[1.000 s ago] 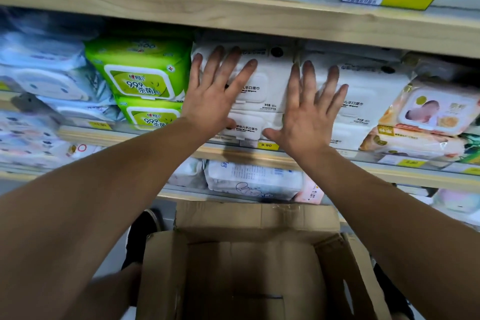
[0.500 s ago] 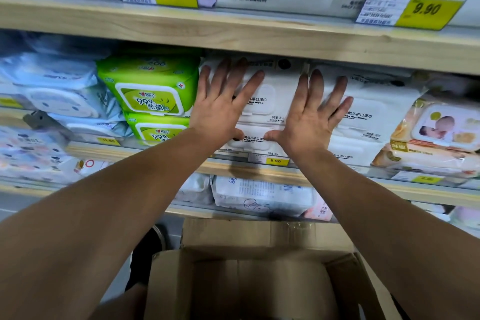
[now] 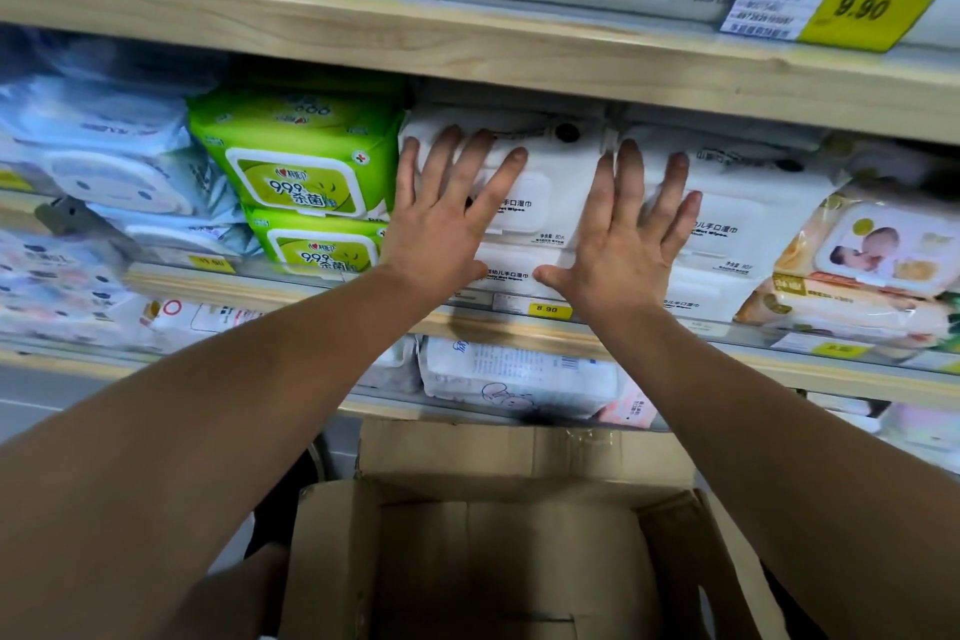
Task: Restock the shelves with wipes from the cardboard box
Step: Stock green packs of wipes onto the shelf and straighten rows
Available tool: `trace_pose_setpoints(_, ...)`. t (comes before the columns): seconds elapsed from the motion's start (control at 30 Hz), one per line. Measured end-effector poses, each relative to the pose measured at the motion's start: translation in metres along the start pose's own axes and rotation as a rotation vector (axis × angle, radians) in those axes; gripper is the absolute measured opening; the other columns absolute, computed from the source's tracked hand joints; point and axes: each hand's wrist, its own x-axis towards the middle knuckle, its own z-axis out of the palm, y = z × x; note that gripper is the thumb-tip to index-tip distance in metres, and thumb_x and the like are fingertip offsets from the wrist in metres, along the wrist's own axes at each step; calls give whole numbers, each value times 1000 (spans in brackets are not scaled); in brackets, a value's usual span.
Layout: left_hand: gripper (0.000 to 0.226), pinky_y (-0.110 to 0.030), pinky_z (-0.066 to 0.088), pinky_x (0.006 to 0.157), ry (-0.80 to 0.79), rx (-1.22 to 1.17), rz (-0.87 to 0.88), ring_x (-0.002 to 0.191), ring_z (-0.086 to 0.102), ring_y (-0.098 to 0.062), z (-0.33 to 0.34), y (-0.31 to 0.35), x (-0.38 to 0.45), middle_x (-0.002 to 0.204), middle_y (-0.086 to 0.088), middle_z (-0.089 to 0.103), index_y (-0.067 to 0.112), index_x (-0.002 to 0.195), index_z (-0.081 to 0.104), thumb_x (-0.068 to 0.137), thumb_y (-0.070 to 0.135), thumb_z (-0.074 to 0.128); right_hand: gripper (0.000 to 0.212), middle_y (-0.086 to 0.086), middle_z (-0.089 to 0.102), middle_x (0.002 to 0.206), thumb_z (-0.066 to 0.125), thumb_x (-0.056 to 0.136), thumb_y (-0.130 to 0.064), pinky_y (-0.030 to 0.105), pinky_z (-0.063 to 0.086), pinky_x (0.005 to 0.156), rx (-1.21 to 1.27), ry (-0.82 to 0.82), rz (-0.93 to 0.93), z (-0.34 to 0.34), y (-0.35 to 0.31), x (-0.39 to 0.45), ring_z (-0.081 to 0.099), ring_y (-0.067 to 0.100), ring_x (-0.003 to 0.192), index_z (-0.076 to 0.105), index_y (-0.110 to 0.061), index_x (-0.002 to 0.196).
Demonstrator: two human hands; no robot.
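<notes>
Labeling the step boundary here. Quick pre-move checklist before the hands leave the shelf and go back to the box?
1. Left hand flat on the white wipes packs, fingers straight, no grip: ok.
2. Right hand flat across the seam to the neighbouring white stack: ok.
3. White packs pushed fully back on the shelf: cannot tell, depth is hidden.
4. Green wipes packs beside them stacked and undisturbed: ok.
5. Cardboard box open below the arms: ok.
6. Wipes left in the box: not ok, none visible.
</notes>
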Motion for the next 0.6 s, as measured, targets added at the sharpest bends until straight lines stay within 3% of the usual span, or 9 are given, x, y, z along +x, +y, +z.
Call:
trace_pose_setpoints(0.07, 129, -61, 5, 113, 0, -23, -3, 141, 17, -37, -5, 1, 0, 152, -10, 18, 27, 150, 8, 47, 61, 78, 128, 2, -10, 161, 74, 64, -65, 56, -14, 112, 12, 27, -32, -7, 7, -3, -16, 43, 143, -7, -18, 152)
trace_pose_setpoints(0.23, 94, -64, 4, 112, 1, -155, -107, 139, 20, -36, -35, 28, 16, 148, -8, 29, 33, 145, 18, 67, 65, 60, 97, 9, 32, 150, 74, 67, -47, 51, 15, 112, 122, 224, -67, -23, 30, -7, 24, 34, 139, 25, -18, 146)
trace_pose_setpoints(0.4, 71, -65, 3, 111, -56, -237, -92, 137, 25, -34, -44, 53, 42, 144, 3, 38, 46, 143, 21, 81, 55, 55, 81, 6, 31, 152, 70, 78, -39, 52, 7, 116, 80, 145, -39, -25, 64, 3, 21, 30, 141, 30, -26, 147)
trace_pose_setpoints(0.6, 67, -60, 4, 111, -37, -244, -94, 135, 26, -33, -33, 49, 44, 143, 6, 39, 48, 142, 23, 83, 52, 55, 73, 5, 34, 151, 69, 82, -30, 52, 8, 117, 63, 163, -88, -20, 78, -1, 24, 30, 140, 33, -27, 146)
